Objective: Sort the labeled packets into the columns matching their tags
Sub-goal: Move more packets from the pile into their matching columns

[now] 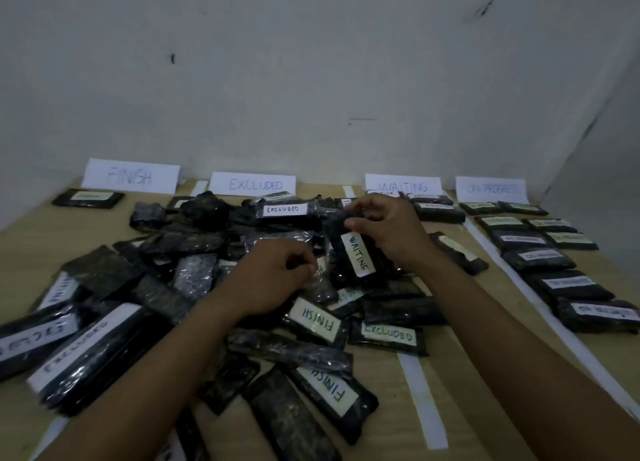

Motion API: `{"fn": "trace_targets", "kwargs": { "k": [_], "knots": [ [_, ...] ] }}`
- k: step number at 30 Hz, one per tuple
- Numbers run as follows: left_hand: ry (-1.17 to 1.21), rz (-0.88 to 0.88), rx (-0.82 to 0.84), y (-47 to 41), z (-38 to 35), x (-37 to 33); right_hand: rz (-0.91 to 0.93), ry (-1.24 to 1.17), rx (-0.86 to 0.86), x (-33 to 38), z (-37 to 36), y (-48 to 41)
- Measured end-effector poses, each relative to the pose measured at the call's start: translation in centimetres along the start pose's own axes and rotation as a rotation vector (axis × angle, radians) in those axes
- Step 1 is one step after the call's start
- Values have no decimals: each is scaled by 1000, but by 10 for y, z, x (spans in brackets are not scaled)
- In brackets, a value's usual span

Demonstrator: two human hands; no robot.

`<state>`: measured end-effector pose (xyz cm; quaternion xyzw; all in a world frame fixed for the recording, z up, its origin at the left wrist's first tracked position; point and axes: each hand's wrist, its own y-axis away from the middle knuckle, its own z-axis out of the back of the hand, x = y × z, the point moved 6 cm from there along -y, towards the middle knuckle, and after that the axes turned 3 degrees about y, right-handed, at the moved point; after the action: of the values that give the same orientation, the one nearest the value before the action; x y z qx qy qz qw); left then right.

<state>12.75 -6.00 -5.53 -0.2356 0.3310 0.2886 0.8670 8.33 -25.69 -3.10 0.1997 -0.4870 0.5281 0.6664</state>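
A heap of black plastic packets (194, 263) with white tags covers the middle of the table. My right hand (384, 228) pinches the top of a packet tagged WAITING (358, 256) and holds it tilted above the heap. My left hand (277, 273) is curled over the heap just left of it, its fingertips on a packet (320, 280) whose tag is hidden. Four signs lean on the wall: FINISH (131, 176), EXCLUDED (252, 184), WAITING (403, 185) and ON PROGRESS (491, 189).
White tape strips (420, 391) divide the wooden table (460, 374) into columns. The right column holds several tagged packets (540, 256) in rows. A few packets (438, 211) lie under the WAITING sign and one (88, 198) under FINISH. The wall corner is at the right.
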Motion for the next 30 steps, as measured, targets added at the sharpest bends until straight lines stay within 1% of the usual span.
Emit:
{"fn": "trace_targets", "kwargs": {
  "k": [4, 6, 8, 11, 12, 13, 14, 16, 18, 19, 20, 21, 24, 26, 30],
  "knots": [
    [-106, 8, 64, 19, 15, 11, 96, 266, 110, 6, -31, -8],
    [-136, 0, 71, 26, 17, 17, 127, 368, 110, 5, -35, -9],
    [-146, -14, 73, 30, 15, 20, 138, 363, 50, 5, -31, -9],
    [-167, -52, 72, 29, 7, 22, 186, 338, -121, 14, -11, 1],
    [-191, -71, 73, 28, 4, 20, 205, 334, -151, 18, -4, 8],
    [-216, -89, 74, 26, 1, 19, 217, 336, -137, 21, 0, 18],
    [-240, -101, 72, 24, -2, 18, 221, 347, -77, 23, 2, 28],
    [-286, -106, 64, 19, -7, 19, 195, 428, 127, 21, -5, 50],
    [-331, -117, 66, 15, -11, 21, 182, 622, 318, 9, -17, 67],
    [-342, -125, 76, 13, -12, 21, 195, 725, 381, 2, -22, 71],
    [-344, -129, 92, 13, -13, 23, 211, 801, 407, -5, -26, 72],
    [-339, -134, 106, 12, -13, 23, 230, 840, 395, -10, -27, 71],
    [-296, -145, 160, 14, -11, 27, 307, 858, 276, -13, -24, 62],
    [-257, -155, 187, 15, -8, 31, 354, 873, 242, -11, -27, 58],
    [-232, -174, 147, 19, -5, 36, 448, 978, 322, -6, -44, 62]
  ]
}}
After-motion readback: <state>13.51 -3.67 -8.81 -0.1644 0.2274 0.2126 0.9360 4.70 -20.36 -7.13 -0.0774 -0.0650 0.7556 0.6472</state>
